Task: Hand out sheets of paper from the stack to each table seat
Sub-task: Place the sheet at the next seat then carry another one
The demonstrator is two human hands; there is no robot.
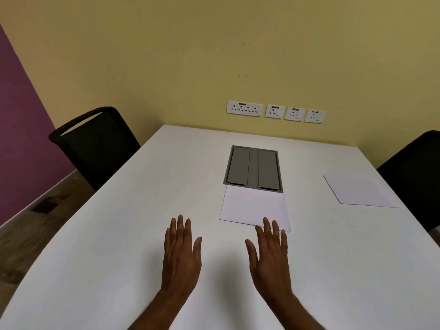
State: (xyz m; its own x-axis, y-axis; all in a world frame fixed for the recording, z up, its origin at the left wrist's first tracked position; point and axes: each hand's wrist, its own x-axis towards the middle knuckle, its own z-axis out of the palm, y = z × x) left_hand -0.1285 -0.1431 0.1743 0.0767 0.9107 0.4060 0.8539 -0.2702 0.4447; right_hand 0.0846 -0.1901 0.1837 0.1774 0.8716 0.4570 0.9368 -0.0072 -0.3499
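Observation:
A white stack of paper (254,207) lies in the middle of the white table (119,222), just below a grey cable hatch. A single white sheet (359,190) rests near the right edge, in front of the right chair. My left hand (181,253) is flat and open over the bare table, left of the stack. My right hand (269,256) is also open, palm down, its fingertips over the stack's near edge. Neither hand holds anything.
A grey cable hatch (253,168) is set into the table centre. A black chair (95,144) stands at the left side and another black chair (414,172) at the right. Wall sockets (273,111) line the yellow wall behind.

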